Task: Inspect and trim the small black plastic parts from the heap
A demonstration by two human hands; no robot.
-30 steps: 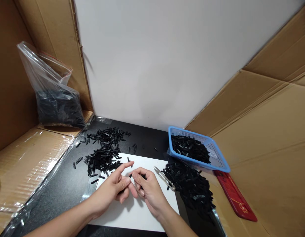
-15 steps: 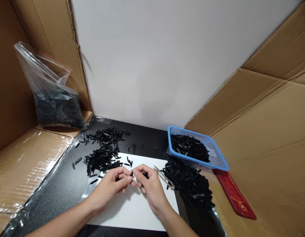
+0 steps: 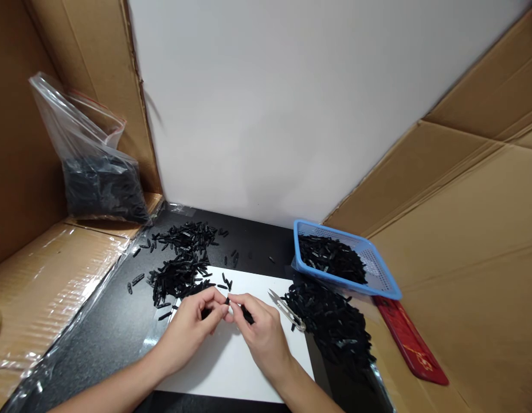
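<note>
Over a white sheet (image 3: pixel 231 370), my left hand (image 3: pixel 192 321) and my right hand (image 3: pixel 263 332) meet fingertip to fingertip. Between them they pinch one small, slim black piece (image 3: pixel 227 300), mostly covered by the fingers. More black shows inside the curled fingers of my right hand, and some in the hollow of my left; how many pieces is hidden. Just beyond the fingertips lie a few loose black pieces (image 3: pixel 227 281). A pair of thread snips (image 3: pixel 287 310) rests to the right of my right hand, blades pointing away.
Black pieces form a pile (image 3: pixel 178 275) at the left and a bigger heap (image 3: pixel 335 324) at the right. Behind that heap, a blue basket (image 3: pixel 380 267) holds more. A red flat object (image 3: pixel 414 344) lies far right; a clear bag (image 3: pixel 102 186) of black contents leans against cardboard.
My right hand has turned slightly and its fingers have closed in around the tip of the black piece. Both hands have shifted a little left; the piles look the same.
</note>
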